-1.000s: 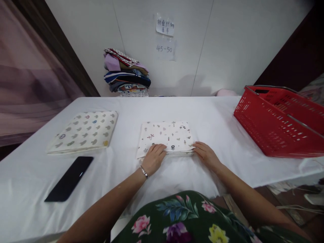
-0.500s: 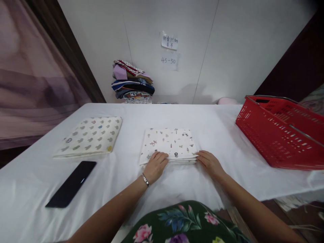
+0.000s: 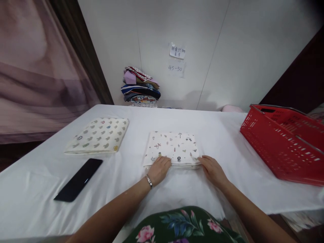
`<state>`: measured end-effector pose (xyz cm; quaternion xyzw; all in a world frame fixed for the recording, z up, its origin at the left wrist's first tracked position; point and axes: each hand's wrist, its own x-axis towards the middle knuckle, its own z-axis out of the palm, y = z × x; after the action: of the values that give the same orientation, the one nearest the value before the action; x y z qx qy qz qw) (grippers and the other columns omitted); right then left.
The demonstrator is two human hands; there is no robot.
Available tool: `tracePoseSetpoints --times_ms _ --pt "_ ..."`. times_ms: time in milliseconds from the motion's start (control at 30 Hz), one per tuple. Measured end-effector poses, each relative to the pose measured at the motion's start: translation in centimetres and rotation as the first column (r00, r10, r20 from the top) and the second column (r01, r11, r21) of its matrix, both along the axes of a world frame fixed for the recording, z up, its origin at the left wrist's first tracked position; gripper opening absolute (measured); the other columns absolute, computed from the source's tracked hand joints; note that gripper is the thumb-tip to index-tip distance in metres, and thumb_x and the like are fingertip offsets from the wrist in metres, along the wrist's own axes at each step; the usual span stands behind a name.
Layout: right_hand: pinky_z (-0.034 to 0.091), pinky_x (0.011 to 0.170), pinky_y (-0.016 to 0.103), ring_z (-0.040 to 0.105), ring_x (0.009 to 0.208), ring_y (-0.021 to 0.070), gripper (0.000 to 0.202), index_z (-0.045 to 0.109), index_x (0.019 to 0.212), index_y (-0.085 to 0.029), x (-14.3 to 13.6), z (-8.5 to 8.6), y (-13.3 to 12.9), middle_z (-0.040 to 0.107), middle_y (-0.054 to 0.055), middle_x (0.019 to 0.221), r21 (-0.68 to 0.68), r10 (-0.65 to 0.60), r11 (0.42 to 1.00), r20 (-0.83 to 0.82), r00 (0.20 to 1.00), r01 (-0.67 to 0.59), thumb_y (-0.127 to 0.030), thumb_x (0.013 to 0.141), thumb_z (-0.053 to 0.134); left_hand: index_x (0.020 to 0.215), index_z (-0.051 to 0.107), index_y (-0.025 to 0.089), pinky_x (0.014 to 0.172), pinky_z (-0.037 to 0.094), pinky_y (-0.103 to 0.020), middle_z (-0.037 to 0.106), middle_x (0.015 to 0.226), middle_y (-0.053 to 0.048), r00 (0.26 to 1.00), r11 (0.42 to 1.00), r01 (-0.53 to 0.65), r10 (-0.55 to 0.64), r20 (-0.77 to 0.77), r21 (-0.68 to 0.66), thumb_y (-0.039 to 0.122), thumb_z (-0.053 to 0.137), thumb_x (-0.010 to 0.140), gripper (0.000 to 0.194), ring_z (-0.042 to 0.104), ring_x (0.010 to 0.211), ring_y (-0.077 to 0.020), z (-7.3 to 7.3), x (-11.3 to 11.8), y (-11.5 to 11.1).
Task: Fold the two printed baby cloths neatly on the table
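A folded white cloth (image 3: 174,145) printed with small palm trees and other little motifs lies flat in front of me, its stacked layers showing along the near edge. My left hand (image 3: 159,169) is closed over that near edge, left of its middle, fingers on top and thumb out of sight. At the near right corner, my right hand (image 3: 211,168) pinches the layers between fingers and thumb. To the left rests a second folded cloth (image 3: 101,135), cream with grey mushroom-like prints, which neither hand touches.
A black phone (image 3: 79,180) lies on the white-covered table (image 3: 121,189) at the left. On the right stands a red perforated basket (image 3: 275,148) with metal handles. A pile of folded fabrics (image 3: 141,87) is against the wall, near paper notes (image 3: 177,51).
The camera view has shifted, so everything sits a little further right and mostly lower. Both hands stay at the near edge of the folded cloth, which looks unchanged.
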<state>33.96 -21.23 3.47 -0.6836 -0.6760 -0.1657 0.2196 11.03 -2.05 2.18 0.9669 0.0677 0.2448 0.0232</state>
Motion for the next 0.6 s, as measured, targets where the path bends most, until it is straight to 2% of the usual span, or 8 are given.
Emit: tracePoseSetpoints --times_ms 100,167,267,367,433,500,600 --pt "0.043 0.094 0.045 0.046 0.118 0.0231 0.039 0.056 0.117 -0.018 -0.5 0.2 0.1 0.059 0.008 0.119 -0.069 0.082 0.994 0.014 0.997 -0.081 -0.008 0.081 0.043 0.089 0.056 0.015 0.087 0.041 -0.037 0.06 0.098 -0.007 1.0 1.0 0.007 -0.007 -0.007 0.006 0.004 0.041 0.082 0.021 0.052 0.092 -0.019 -0.2 0.0 0.1" --pt "0.042 0.094 0.044 0.049 0.115 0.0219 0.037 0.057 0.116 -0.018 -0.7 -0.1 0.0 0.06 0.009 0.118 -0.107 0.105 0.989 0.009 0.994 -0.104 -0.009 0.082 0.043 0.091 0.056 0.015 0.087 0.041 -0.037 0.06 0.098 -0.007 1.0 1.0 0.014 -0.014 -0.009 0.005 0.004 0.04 0.082 0.021 0.052 0.093 -0.0188 -0.2 0.0 0.1" --pt "0.041 0.093 0.046 0.054 0.109 0.0209 0.033 0.06 0.11 -0.021 -0.7 -0.4 -0.3 0.062 0.007 0.115 -0.13 0.088 0.988 -0.005 0.996 -0.088 -0.011 0.085 0.042 0.091 0.055 0.016 0.087 0.041 -0.037 0.06 0.096 -0.007 1.0 1.0 0.025 -0.025 -0.015 -0.012 0.004 0.039 0.083 0.022 0.052 0.091 -0.0184 -0.1 -0.1 -0.1" --pt "0.038 0.094 0.049 0.057 0.103 0.0212 0.028 0.063 0.103 -0.022 -0.9 0.5 0.2 0.065 0.007 0.108 -0.156 0.053 0.986 -0.028 0.998 -0.057 -0.014 0.086 0.042 0.089 0.056 0.016 0.085 0.042 -0.037 0.061 0.092 -0.007 0.999 0.998 0.02 -0.022 -0.032 -0.063 0.006 0.037 0.084 0.021 0.054 0.088 -0.0183 0.7 -0.2 -0.3" --pt "0.036 0.096 0.049 0.058 0.101 0.0208 0.027 0.064 0.101 -0.022 -1.5 1.7 1.5 0.066 0.007 0.106 -0.158 0.045 0.986 -0.064 0.997 -0.055 -0.017 0.087 0.041 0.09 0.056 0.017 0.082 0.043 -0.036 0.062 0.087 -0.007 0.999 0.99 -0.007 0.002 -0.037 -0.139 0.014 0.038 0.087 0.019 0.056 0.084 -0.018 1.6 0.0 -0.3" --pt "0.034 0.099 0.048 0.054 0.108 0.0205 0.029 0.062 0.104 -0.021 -2.4 2.9 3.6 0.063 0.008 0.11 -0.136 0.058 0.988 -0.113 0.992 -0.073 -0.019 0.088 0.039 0.101 0.055 0.017 0.083 0.043 -0.036 0.064 0.091 -0.007 0.998 0.975 -0.06 0.056 -0.027 -0.213 0.023 0.037 0.09 0.022 0.057 0.085 -0.0177 2.7 0.4 0.2" --pt "0.03 0.103 0.043 0.038 0.126 0.0207 0.035 0.056 0.117 -0.019 -3.4 3.6 7.7 0.051 0.009 0.129 -0.135 0.052 0.988 -0.192 0.98 -0.079 -0.026 0.09 0.036 0.118 0.049 0.018 0.099 0.034 -0.04 0.058 0.118 -0.008 0.984 0.958 -0.176 0.168 -0.057 -0.226 0.032 0.034 0.091 0.034 0.05 0.11 -0.0198 3.6 0.9 1.6"
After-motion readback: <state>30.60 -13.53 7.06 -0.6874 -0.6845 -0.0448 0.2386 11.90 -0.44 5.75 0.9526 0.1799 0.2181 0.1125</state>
